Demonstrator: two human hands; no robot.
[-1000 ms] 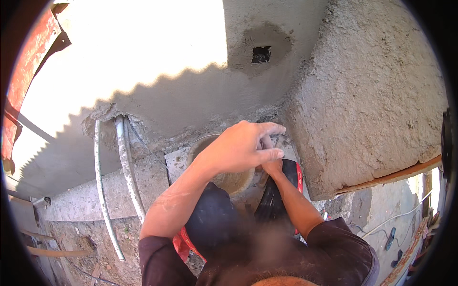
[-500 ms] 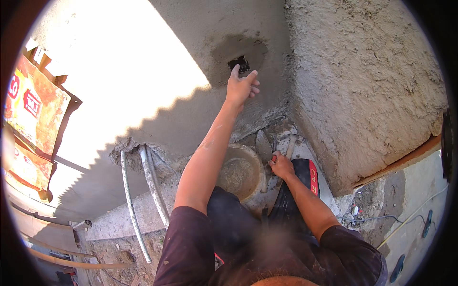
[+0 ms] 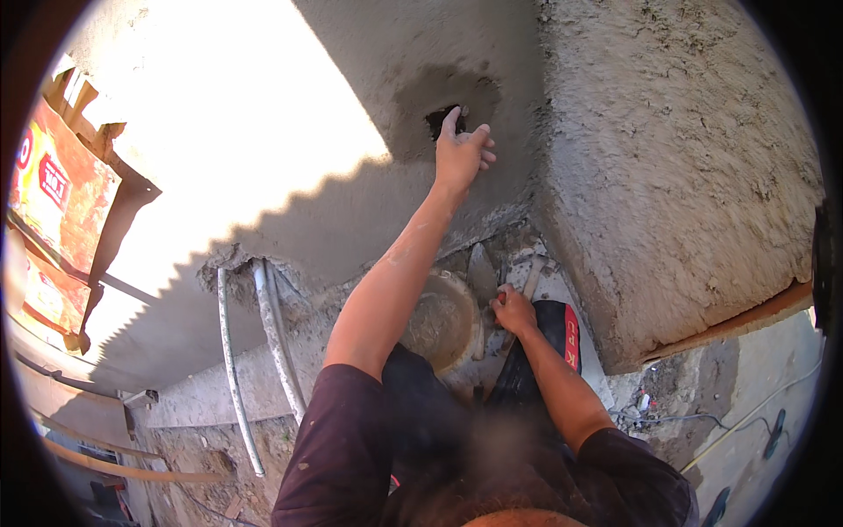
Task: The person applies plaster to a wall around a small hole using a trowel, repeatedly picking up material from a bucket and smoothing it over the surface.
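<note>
My left hand [image 3: 460, 162] is stretched out to the grey plastered wall. Its index finger reaches over a dark ragged hole [image 3: 434, 121], and the other fingers are spread and partly bent. A darker damp patch of plaster [image 3: 415, 90] surrounds the hole. Lower down, my right hand [image 3: 515, 311] is closed by my knee; what its fingers hold, if anything, cannot be made out. Just left of that hand stands a pointed trowel blade [image 3: 481, 274], and a pale-handled tool [image 3: 534, 274] lies just beyond it. A round mortar-stained basin [image 3: 439, 321] is partly hidden behind my left forearm.
A rough plastered wall [image 3: 676, 176] rises at the right and meets the smoother wall in a corner. Pale pipes [image 3: 279, 338] stick out of a broken opening at the left. Orange-red printed sacking [image 3: 66, 193] hangs far left. A cable [image 3: 738, 429] runs over the ground at right.
My left hand has shifted slightly right and its index finger now covers part of the hole. My right hand stays in nearly the same place. The whole view has moved a little.
</note>
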